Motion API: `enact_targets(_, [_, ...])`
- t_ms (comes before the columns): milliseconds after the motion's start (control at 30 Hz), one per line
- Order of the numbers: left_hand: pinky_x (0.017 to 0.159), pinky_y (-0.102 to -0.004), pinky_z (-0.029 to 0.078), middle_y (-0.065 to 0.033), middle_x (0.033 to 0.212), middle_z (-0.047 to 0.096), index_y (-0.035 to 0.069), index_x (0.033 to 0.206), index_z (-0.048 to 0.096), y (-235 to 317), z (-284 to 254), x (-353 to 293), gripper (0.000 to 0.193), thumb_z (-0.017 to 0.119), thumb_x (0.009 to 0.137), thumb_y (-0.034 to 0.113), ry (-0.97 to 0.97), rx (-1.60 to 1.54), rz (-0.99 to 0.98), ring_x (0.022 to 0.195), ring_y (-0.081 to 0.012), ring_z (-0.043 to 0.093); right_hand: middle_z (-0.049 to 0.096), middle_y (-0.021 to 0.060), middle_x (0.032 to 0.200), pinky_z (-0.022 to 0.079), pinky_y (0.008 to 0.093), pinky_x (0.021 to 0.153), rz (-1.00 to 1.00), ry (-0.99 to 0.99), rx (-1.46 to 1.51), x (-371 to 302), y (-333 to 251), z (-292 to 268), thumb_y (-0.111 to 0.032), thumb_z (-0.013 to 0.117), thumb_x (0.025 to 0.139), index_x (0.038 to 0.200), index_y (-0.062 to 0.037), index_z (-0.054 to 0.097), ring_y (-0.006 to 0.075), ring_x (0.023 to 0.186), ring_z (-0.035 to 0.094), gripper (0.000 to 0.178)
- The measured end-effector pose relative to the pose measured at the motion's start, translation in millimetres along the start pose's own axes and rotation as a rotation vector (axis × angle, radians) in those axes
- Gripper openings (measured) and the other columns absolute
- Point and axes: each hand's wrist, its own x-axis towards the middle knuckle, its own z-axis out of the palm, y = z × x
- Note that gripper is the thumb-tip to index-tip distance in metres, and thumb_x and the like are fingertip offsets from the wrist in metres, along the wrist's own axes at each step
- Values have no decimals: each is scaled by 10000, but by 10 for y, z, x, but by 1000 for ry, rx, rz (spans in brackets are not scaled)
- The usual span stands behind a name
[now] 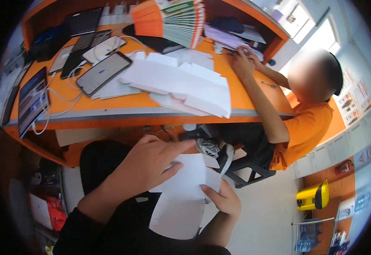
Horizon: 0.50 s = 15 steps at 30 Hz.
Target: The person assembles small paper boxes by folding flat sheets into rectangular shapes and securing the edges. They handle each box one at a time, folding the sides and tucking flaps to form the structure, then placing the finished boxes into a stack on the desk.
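Over my lap is a white folding carton [187, 176], partly folded, with one panel hanging down and small flaps standing up on its far and right sides. My right hand [226, 199] grips its right side, thumb on the inner face and fingers mostly hidden behind. Above the carton's left edge, my left hand [149, 163] has its index finger stretched along the far edge. Its thumb lies apart over the card, and the other fingers are partly hidden. On the orange desk [247, 100] ahead lies a pile of flat white carton blanks [185, 85].
A phone [104, 74], white cables [64, 100] and a tablet [34, 100] crowd the desk's left. Fanned leaflets [168, 21] stand behind. At right, a seated person in an orange shirt [306, 127] rests both hands on the desk. A yellow bin [313, 196] stands farther right.
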Motion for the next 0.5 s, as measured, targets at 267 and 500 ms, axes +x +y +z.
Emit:
enact_targets(267, [532, -277, 520, -117, 822, 695, 163, 1235, 598, -352, 45, -157, 388, 635, 849, 144, -146, -145, 43, 602, -206, 662, 442, 180, 1341, 265, 352, 1061, -196, -24, 185, 109, -20, 56, 21, 611, 782, 1433, 22, 281, 247, 1262, 392, 730])
enact_targets(500, [499, -273, 502, -87, 763, 689, 195, 1209, 617, -369, 55, -118, 376, 651, 837, 146, -71, -121, 73, 581, -180, 656, 554, 224, 1246, 388, 376, 980, -407, -21, -142, 343, -99, -37, -21, 637, 729, 1282, 52, 499, 325, 1169, 534, 575])
